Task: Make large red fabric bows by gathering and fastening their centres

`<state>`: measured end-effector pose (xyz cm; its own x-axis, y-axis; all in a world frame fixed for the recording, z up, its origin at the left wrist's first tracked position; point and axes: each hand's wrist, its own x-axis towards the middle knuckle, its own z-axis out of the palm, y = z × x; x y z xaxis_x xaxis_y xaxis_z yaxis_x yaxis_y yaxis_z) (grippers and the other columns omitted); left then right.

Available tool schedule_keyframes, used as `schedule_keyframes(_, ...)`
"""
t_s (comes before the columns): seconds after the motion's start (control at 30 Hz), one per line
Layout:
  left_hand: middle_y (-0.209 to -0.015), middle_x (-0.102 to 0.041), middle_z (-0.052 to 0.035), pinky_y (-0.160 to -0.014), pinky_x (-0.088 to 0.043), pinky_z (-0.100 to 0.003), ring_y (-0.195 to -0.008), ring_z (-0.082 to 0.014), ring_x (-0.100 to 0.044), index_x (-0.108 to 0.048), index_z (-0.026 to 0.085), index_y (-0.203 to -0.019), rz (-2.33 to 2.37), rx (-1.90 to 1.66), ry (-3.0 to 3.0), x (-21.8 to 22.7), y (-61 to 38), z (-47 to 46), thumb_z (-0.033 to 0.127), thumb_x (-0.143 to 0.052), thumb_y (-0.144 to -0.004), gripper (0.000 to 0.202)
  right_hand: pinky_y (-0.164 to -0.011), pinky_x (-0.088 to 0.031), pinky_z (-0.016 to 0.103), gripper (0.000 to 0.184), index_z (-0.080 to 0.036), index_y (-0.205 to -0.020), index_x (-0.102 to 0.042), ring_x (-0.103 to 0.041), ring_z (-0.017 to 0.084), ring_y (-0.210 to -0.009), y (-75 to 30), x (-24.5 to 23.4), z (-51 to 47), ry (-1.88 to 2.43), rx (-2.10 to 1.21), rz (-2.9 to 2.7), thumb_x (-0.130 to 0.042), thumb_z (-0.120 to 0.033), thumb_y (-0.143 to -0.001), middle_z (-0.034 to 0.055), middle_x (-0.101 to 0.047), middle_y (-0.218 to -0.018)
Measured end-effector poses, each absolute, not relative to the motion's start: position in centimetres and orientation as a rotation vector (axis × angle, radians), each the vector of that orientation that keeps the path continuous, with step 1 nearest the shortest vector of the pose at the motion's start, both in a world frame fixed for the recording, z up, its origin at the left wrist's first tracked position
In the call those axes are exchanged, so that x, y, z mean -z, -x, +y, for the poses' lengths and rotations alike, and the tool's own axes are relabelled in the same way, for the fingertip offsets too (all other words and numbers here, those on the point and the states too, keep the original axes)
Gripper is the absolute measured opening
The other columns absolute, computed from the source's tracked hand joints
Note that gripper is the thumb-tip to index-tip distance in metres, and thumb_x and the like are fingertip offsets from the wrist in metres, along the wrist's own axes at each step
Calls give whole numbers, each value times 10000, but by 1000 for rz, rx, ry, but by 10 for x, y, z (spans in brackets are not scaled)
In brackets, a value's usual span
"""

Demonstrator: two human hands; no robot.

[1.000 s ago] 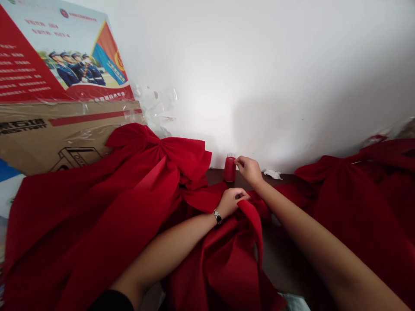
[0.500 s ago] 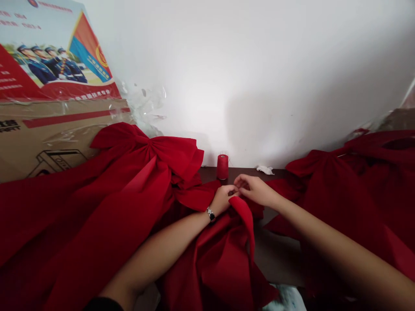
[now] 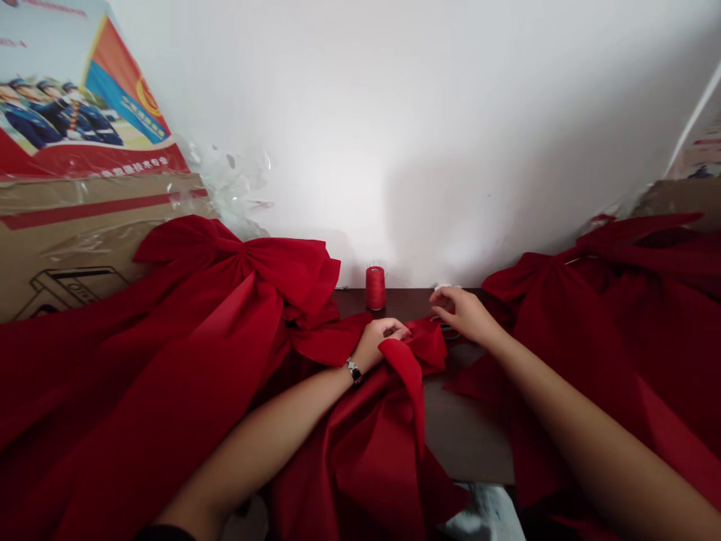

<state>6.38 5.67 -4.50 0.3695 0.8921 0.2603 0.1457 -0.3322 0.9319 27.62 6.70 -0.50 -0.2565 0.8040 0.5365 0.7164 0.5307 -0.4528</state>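
My left hand [image 3: 380,338], with a bracelet at its wrist, is closed on the gathered part of a red fabric bow [image 3: 377,458], whose long tails hang towards me over the table edge. To its right, my right hand [image 3: 459,312] is raised just off the cloth. Its fingers are curled together in a pinch; anything between them is too small to make out. Under that hand shows part of a thin, dark curved object [image 3: 447,330], mostly hidden. Behind both hands a spool of red thread [image 3: 375,288] stands upright, with thin pins or needles sticking up from its top.
On the left a finished-looking red bow [image 3: 230,255] with long tails leans against a cardboard box [image 3: 101,248] and a printed board [image 3: 73,90]. More red bows [image 3: 563,300] are heaped on the right. A white wall [image 3: 327,135] closes off the dark table [image 3: 473,428] behind.
My right hand has moved away from my left hand, to the right and slightly up. My left hand keeps its hold on the bow. The view has turned slightly right.
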Motion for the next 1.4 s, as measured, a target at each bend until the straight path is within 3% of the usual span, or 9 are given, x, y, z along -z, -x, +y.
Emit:
schedule_keyframes(0.23,-669,-647,-38,-587,-426,-222,-617,-127,-567,-635,115,-705,932,-1052,-1713,46,-64,57,336,-612,-731,223,-571,-386,246,23,-168,-711,-565,-545,166,-635,-290,16,71,1405,-212,-2499,-585,-158,-706,53,-615,-733)
schedule_keyframes(0.4,-661,-649,-38,-579,-428,-225,-607,-131,-567,-633,115,-706,933,-1059,-1700,47,-64,58,344,-616,-724,231,-616,-395,251,164,-162,-823,-558,-569,196,-748,-285,21,71,1472,-51,-2480,-645,-215,-695,91,-620,-872)
schedule_keyframes(0.57,-699,-667,-54,-608,-445,-235,-646,-145,-588,-639,116,-717,956,-1052,-1703,50,-63,61,347,-605,-727,233,-671,-410,245,92,-171,-851,-576,-590,194,-810,-291,16,74,1611,-196,-2481,-589,-202,-765,79,-646,-920)
schedule_keyframes(0.77,-718,-675,-63,-630,-452,-242,-669,-152,-595,-647,113,-719,988,-1044,-1751,47,-63,59,331,-585,-734,228,-663,-403,251,41,-143,-767,-595,-597,218,-805,-296,10,74,1746,-178,-2479,-593,-134,-727,105,-655,-877)
schedule_keyframes(0.9,-711,-675,-72,-624,-459,-250,-673,-165,-602,-646,111,-713,1016,-1067,-1751,47,-64,58,347,-585,-728,245,-621,-411,264,54,-145,-774,-568,-600,212,-731,-313,-2,71,1777,-198,-2394,-541,-192,-768,108,-650,-821)
schedule_keyframes(1.03,-715,-680,-73,-637,-465,-257,-676,-168,-610,-646,112,-721,1007,-1068,-1750,50,-64,59,364,-583,-730,260,-530,-432,240,274,-160,-928,-513,-561,141,-560,-326,-17,62,1495,-749,-2090,-533,-385,-774,24,-606,-714)
schedule_keyframes(1.17,-711,-680,-74,-636,-466,-258,-672,-168,-610,-643,111,-713,1012,-1068,-1755,50,-64,60,360,-580,-733,258,-432,-410,214,424,-160,-845,-490,-478,80,-430,-316,-31,45,1289,-1089,-2022,-603,-537,-686,-7,-549,-663)
schedule_keyframes(1.27,-707,-678,-74,-629,-463,-256,-663,-165,-605,-641,108,-710,1021,-1066,-1754,49,-64,60,343,-575,-736,246,-377,-350,203,419,-168,-762,-472,-416,67,-385,-305,-32,38,1326,-1102,-2057,-622,-549,-671,-26,-516,-605)
schedule_keyframes(1.4,-703,-675,-69,-622,-458,-247,-656,-158,-600,-642,109,-709,1018,-1061,-1762,47,-64,58,334,-578,-737,236,-406,-299,208,430,-157,-658,-521,-421,93,-428,-305,-25,43,1511,-817,-2172,-628,-574,-651,-26,-480,-519)
